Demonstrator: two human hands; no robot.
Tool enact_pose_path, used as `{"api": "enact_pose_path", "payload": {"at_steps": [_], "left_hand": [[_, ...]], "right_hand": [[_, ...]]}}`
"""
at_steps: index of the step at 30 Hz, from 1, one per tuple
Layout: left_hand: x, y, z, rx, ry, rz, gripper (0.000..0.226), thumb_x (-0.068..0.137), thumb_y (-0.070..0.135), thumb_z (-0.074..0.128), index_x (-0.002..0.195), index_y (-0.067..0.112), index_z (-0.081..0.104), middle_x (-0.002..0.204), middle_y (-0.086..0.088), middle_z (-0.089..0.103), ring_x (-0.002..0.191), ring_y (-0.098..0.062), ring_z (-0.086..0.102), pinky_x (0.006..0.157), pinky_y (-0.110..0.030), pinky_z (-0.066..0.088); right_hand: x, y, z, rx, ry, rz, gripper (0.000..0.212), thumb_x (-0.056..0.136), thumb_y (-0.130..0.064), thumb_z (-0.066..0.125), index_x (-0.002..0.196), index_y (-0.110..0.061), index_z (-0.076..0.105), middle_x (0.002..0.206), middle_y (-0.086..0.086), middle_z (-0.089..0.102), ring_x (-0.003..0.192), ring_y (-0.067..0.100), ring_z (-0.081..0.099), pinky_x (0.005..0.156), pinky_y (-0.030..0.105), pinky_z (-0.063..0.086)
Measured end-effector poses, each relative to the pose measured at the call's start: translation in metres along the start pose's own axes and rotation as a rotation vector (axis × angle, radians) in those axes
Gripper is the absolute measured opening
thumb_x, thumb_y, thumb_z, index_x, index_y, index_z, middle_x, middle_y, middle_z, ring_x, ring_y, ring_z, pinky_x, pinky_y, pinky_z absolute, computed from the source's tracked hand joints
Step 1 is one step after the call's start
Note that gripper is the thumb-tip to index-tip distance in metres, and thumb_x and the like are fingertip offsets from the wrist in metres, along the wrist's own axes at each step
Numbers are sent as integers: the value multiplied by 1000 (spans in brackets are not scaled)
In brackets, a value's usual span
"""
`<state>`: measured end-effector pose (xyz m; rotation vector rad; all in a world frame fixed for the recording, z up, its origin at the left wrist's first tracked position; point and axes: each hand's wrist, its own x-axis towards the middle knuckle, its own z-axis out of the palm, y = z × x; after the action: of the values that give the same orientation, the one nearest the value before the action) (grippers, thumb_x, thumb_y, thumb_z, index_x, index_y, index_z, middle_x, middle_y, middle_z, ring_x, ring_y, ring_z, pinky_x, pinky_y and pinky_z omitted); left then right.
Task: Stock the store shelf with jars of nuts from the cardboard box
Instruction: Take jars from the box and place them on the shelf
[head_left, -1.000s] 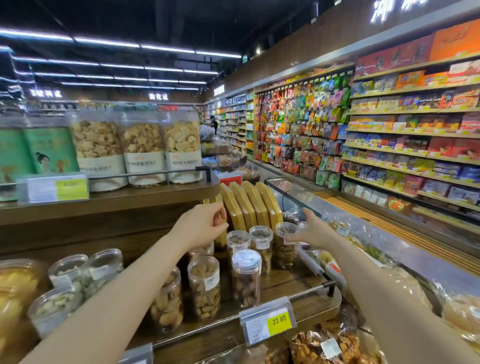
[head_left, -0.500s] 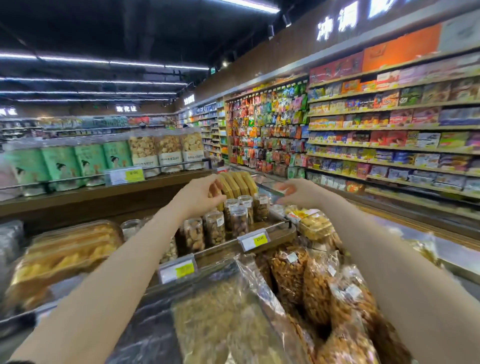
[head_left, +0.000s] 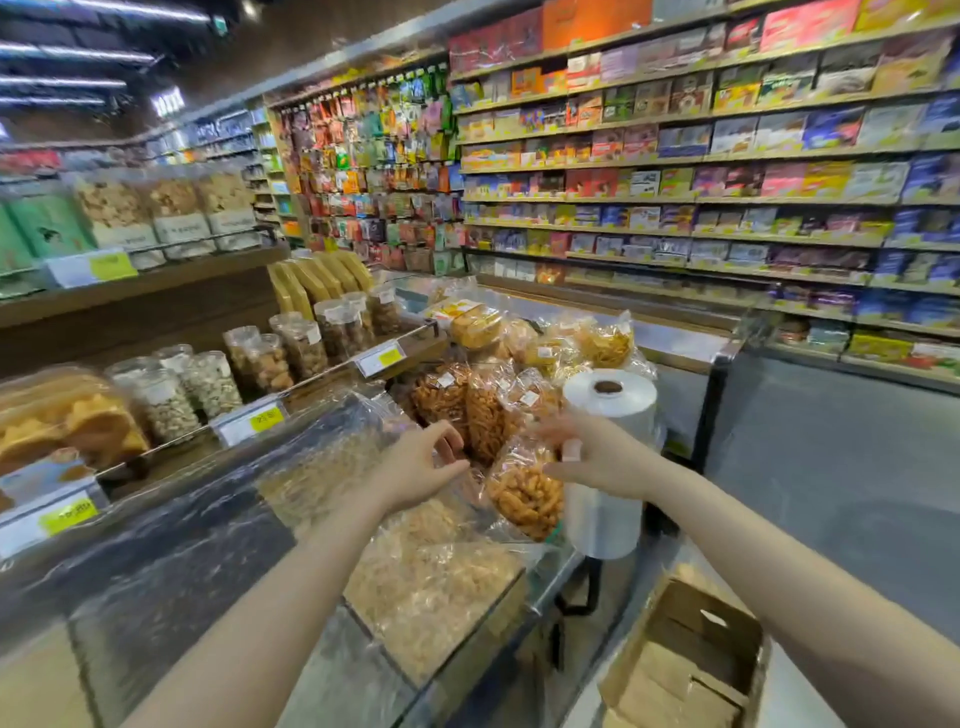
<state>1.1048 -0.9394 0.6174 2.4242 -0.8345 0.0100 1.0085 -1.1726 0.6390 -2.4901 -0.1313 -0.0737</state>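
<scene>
Several clear jars of nuts (head_left: 304, 345) stand in rows on the wooden shelf (head_left: 156, 283) at the left, behind yellow price tags. The cardboard box (head_left: 691, 660) sits on the floor at the lower right, its flaps open; I see only cardboard inside. My left hand (head_left: 421, 465) hovers over the bagged snacks with fingers spread and nothing in it. My right hand (head_left: 592, 457) is also empty, fingers apart, in front of a roll of plastic bags. Both hands are well away from the jars.
Bags of fried snacks (head_left: 524, 493) fill the bin below my hands. A white roll of plastic bags (head_left: 610, 410) stands on a pole at the bin's corner. Packaged goods line the wall shelves (head_left: 727, 197) on the right. Grey floor (head_left: 831, 467) lies between.
Both hands have left the jars on the shelf and pulled back toward me, empty. My view has swung right and down, bringing the cardboard box and the bag roll into sight.
</scene>
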Motion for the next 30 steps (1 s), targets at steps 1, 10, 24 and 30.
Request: {"api": "enact_pose_path", "payload": {"at_steps": [1, 10, 24, 30], "left_hand": [[-2, 7, 14, -15, -22, 5, 15, 86, 29, 65, 96, 21, 56, 86, 8, 61, 80, -10, 58, 66, -20, 41], [-7, 116, 140, -93, -184, 58, 20, 87, 28, 64, 101, 17, 58, 91, 1, 62, 78, -8, 56, 64, -17, 41], [27, 334, 348, -177, -331, 86, 20, 88, 40, 59, 104, 27, 54, 89, 8, 59, 79, -6, 57, 66, -17, 44], [74, 345, 401, -184, -390, 22, 18, 88, 43, 58, 102, 34, 51, 92, 13, 59, 84, -8, 61, 72, -13, 50]], "right_hand": [[-15, 10, 0, 18, -4, 25, 46, 83, -32, 67, 126, -21, 54, 116, -4, 59, 105, 10, 55, 88, 24, 44], [-158, 136, -39, 64, 46, 258, 39, 86, -28, 63, 124, -22, 55, 112, -5, 61, 75, -2, 53, 58, 4, 40], [-321, 348, -159, 170, 111, 546, 31, 88, -23, 62, 118, -15, 57, 109, 5, 59, 69, 7, 53, 46, 11, 42], [-320, 416, -175, 224, 100, 609, 32, 89, -25, 60, 120, -17, 56, 112, 3, 59, 72, 7, 54, 51, 13, 43]]}}
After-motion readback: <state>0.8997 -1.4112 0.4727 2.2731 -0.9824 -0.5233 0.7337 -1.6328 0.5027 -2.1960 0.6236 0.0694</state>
